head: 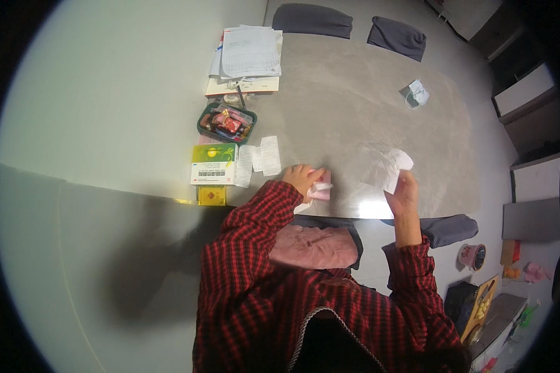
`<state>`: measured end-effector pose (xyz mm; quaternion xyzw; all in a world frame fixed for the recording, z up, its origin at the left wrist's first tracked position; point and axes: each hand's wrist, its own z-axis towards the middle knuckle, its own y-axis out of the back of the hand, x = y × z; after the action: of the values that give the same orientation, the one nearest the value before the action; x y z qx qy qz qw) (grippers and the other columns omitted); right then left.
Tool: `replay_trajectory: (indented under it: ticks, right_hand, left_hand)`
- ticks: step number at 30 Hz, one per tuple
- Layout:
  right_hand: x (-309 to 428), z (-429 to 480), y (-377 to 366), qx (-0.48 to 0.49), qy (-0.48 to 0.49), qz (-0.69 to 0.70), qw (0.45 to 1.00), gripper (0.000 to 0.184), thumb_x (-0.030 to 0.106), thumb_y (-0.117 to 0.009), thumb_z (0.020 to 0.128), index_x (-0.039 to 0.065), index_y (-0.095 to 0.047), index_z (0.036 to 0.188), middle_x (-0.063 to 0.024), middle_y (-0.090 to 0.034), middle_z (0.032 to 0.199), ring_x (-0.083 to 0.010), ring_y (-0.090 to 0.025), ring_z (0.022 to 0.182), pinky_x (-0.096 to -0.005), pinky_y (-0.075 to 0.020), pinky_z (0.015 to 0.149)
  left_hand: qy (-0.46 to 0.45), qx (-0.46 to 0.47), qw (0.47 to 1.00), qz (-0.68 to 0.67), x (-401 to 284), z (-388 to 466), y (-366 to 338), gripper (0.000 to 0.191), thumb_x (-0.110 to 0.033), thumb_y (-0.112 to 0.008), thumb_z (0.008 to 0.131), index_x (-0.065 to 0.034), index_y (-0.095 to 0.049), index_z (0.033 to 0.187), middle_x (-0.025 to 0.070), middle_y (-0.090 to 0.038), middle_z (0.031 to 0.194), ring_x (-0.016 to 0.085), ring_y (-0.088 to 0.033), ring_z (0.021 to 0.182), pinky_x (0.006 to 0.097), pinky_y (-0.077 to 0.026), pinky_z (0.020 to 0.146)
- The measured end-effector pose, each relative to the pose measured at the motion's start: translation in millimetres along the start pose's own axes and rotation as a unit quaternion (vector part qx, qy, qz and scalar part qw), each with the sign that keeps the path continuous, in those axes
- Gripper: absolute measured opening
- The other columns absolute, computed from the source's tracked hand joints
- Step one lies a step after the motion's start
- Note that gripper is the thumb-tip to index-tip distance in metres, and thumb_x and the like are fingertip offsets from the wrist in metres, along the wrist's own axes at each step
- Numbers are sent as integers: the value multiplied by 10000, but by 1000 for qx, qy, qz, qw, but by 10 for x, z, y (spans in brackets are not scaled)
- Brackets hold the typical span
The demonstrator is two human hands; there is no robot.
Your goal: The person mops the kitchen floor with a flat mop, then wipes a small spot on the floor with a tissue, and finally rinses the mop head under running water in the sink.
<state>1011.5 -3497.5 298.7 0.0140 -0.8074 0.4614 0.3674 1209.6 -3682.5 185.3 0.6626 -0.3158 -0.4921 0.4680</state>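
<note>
At the near edge of the stone-look table (326, 116), my left hand (300, 181) grips a small pink tissue pack (325, 190), with a white tissue showing at its opening. Farther right, my right hand (405, 191) pinches a thin white tissue (392, 170) by its lower edge, raised above the tabletop. Just left of my left hand lie several narrow paper slips (270, 156) with print. A green and white box (214, 165) stands beyond them against the wall side.
A green basket (200, 128) of small items and stacked papers (251, 53) line the left side. A yellow box (212, 196) sits at the near left corner. A face mask (418, 93) lies far right. Covered chairs (312, 20) surround the table; a pink bin (469, 256) stands on the floor.
</note>
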Motion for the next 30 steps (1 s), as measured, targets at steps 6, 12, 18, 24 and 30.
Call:
replay_trajectory:
  ticks: [6,12,18,24,30]
  right_hand:
    - [183,-350,331,-60,0,-47,997,326,149,-473,847,22,-516,1144,-96,-594,1092,-244,-561,1028,-373,-433,915]
    - [316,-555,720,-93,31,-55,994,295,148,-474,850,38,-521,1120,-63,-588,1065,-215,-559,989,-360,-440,882]
    - [260,-587,835,-113,33,-81,990,300,119,-471,805,55,-527,1094,-31,-572,997,-183,-551,931,-328,-443,828]
    - [159,-579,685,-87,21,-123,988,390,95,-455,771,45,-498,1156,-43,-552,1072,-185,-535,993,-326,-426,865]
    - [37,-618,648,-124,11,-111,986,421,106,-443,783,41,-478,1197,-53,-551,1100,-199,-532,1014,-336,-423,882]
  left_hand:
    - [129,-280,948,-79,318,-131,592,484,-292,-732,660,-192,-507,1076,131,-572,763,367,-563,717,483,-435,595]
    - [394,-332,846,140,1080,-1037,815,550,-290,-760,649,-122,-513,1111,154,-577,881,355,-557,827,480,-431,672]
    - [216,-226,947,71,833,-955,306,547,-264,-741,672,-61,-511,1125,156,-535,991,333,-494,961,448,-400,797]
    - [83,-124,988,-49,233,-544,-205,350,-230,-689,729,-56,-556,1001,144,-569,944,353,-524,942,451,-424,794]
    - [244,-47,963,-102,365,-362,-174,231,-193,-638,781,-41,-556,935,145,-585,934,348,-545,922,445,-440,747]
